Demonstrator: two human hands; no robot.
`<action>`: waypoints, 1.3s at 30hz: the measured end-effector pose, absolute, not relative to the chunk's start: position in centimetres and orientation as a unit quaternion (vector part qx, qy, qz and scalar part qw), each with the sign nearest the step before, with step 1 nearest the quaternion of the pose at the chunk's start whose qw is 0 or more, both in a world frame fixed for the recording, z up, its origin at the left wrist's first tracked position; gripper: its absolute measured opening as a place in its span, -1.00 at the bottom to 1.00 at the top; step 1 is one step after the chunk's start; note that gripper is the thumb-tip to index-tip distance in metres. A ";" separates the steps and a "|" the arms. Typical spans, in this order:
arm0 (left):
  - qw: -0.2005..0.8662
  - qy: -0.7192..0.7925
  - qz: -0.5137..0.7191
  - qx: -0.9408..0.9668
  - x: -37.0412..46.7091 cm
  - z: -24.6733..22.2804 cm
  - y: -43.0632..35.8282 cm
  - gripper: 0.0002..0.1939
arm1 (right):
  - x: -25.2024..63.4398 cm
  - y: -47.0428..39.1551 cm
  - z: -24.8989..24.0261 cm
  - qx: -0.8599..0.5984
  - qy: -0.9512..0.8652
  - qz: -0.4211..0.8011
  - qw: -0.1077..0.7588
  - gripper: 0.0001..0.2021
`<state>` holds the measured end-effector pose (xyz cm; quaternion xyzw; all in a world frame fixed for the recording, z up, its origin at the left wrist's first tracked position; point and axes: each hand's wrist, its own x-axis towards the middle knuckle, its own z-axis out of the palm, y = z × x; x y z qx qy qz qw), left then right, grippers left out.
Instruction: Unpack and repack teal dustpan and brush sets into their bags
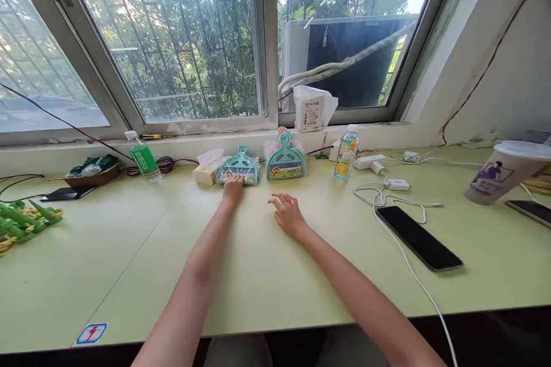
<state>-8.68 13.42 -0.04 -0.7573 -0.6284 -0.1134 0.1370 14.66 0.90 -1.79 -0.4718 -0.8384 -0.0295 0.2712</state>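
Observation:
My left hand (233, 190) reaches to the lower front edge of a teal mini dustpan and brush set (241, 165) in clear plastic, its fingers closed against it. That set leans back near the window sill. To its right stands a stack of similar dustpan sets (284, 160), with teal in front and other coloured handles behind. My right hand (288, 215) is just in front of this stack, apart from it, fingers spread and slightly bent, with nothing in them. How far the left fingertips go around the dustpan is hard to see.
A tissue pack (208, 172) sits left of the sets, beyond it a green-labelled bottle (144, 157). On the right are a drink bottle (345, 154), white cables (379, 197), a phone (417, 238) and a large cup (503, 172). Green plastic pieces (26, 220) lie far left.

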 end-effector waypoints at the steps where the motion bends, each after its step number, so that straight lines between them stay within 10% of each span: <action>1: 0.140 -0.629 -0.106 -0.757 -8.6 0.1 12.9 -0.51 | 14.7 1.1 -1.8 -0.478 -0.836 -0.016 0.270 -0.62; 20: 0.056 -0.372 -0.149 -0.914 -3.4 -0.6 -3.9 -0.57 | 16.5 4.4 -3.4 -0.460 -0.684 0.355 0.442 -0.62; 26: 0.011 -0.518 -0.366 -0.773 -4.7 0.6 -2.9 -0.46 | 15.8 3.6 -2.6 -0.449 -0.620 0.320 0.558 -0.78; 32: -0.350 -0.601 -0.528 -0.488 -7.3 -0.7 0.3 -0.17 | 15.2 1.7 -1.1 -0.437 -0.566 0.249 0.653 -0.86; 39: -0.623 -0.424 -0.476 -0.453 -6.8 -0.9 -0.1 -0.53 | 15.0 0.9 -0.6 -0.442 -0.594 0.172 0.650 -0.79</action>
